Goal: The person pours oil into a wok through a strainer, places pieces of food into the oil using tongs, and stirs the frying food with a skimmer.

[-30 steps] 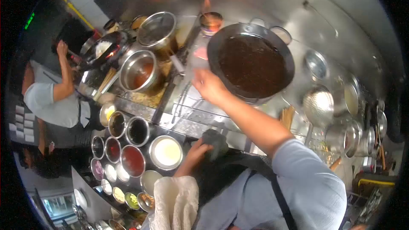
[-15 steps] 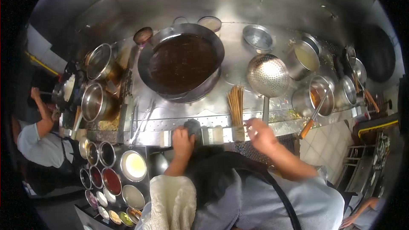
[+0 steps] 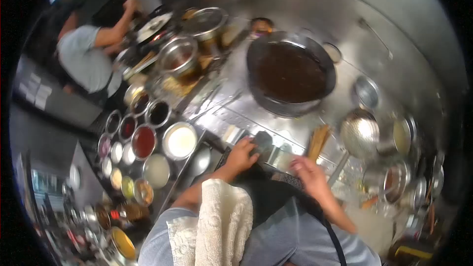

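Note:
A large dark wok (image 3: 257, 86) holding dark liquid sits on the steel stove, ahead of my hands. My left hand (image 3: 240, 155) is at the counter's front edge with its fingers curled against a dark grey cloth (image 3: 262, 141). Just right of it, my right hand (image 3: 308, 170) is near the edge, fingers bent and blurred; whether anything is in them I cannot make out. A bundle of bamboo sticks (image 3: 319, 140) lies right beyond that hand. A perforated ladle (image 3: 359, 133) rests farther right.
Several bowls of sauces and seasonings stand at left, among them a white-filled bowl (image 3: 180, 141). Metal pots (image 3: 177, 55) stand at upper left, where another person (image 3: 88, 56) works a pan. More pots (image 3: 405, 135) are at right. A pale towel (image 3: 224, 221) hangs before me.
My right hand has come back from beside the wok to the front edge. My left hand stays by the cloth. The view has swung right, then back left.

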`<state>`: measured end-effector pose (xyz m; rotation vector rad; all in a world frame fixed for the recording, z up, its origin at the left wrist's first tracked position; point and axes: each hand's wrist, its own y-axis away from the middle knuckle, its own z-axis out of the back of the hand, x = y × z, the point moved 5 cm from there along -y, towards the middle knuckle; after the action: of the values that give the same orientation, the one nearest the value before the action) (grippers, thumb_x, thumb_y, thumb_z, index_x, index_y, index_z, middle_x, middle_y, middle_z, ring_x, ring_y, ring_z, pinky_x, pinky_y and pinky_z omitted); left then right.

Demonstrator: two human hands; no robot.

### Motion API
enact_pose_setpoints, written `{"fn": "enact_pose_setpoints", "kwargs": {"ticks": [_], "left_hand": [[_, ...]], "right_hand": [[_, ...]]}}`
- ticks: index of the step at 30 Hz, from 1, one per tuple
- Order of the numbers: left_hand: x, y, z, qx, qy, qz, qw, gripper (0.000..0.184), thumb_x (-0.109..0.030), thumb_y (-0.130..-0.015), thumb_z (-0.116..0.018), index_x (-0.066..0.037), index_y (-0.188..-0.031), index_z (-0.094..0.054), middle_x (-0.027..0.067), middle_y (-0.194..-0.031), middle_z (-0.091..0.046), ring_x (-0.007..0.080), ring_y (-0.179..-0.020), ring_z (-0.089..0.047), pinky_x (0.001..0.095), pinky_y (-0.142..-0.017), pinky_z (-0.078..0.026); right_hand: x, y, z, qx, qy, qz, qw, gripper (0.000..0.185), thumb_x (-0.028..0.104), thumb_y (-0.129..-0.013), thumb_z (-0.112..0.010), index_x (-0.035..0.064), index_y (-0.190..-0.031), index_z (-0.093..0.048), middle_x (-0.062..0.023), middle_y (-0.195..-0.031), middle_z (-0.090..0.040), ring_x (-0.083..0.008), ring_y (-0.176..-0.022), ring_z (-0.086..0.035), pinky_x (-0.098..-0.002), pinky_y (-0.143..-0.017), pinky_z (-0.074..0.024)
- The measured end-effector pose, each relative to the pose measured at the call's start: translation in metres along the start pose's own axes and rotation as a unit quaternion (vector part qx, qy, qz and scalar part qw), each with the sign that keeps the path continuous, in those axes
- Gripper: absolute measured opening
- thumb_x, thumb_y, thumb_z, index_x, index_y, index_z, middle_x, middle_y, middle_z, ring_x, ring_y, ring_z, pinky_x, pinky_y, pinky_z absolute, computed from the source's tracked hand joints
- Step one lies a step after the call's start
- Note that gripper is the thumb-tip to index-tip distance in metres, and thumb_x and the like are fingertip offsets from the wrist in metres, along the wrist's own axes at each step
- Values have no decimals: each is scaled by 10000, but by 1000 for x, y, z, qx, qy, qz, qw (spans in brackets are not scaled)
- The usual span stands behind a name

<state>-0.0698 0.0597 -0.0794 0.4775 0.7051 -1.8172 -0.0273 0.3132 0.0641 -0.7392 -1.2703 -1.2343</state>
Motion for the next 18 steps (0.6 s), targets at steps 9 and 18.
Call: {"fn": "enact_pose_setpoints", "kwargs": {"ticks": [9,18], "left_hand": [[21,257,52,23,324,379,866,393,-391,-962,-589,-97,-1214,-654,111,-1172,-676,238,-1120,-622,361,-996,-453],[-6,499,-80,-156,230,471,837,472,-431,-995,-525,-143,-1367,-566,111,-1397,-544,291,-1305,-485,413,-1095,-384]], "right_hand": [[5,-53,-201,573,146,-6,807,301,259,-975,-606,31,-1138,-714,-86,-1016,-725,-177,-976,-649,-306,-892,-488],[-121,-55,-348,614,547,191,536,392,328,-949,-575,-5,-1125,-684,-121,-1033,-713,-274,-991,-667,-391,-876,-506]]}}
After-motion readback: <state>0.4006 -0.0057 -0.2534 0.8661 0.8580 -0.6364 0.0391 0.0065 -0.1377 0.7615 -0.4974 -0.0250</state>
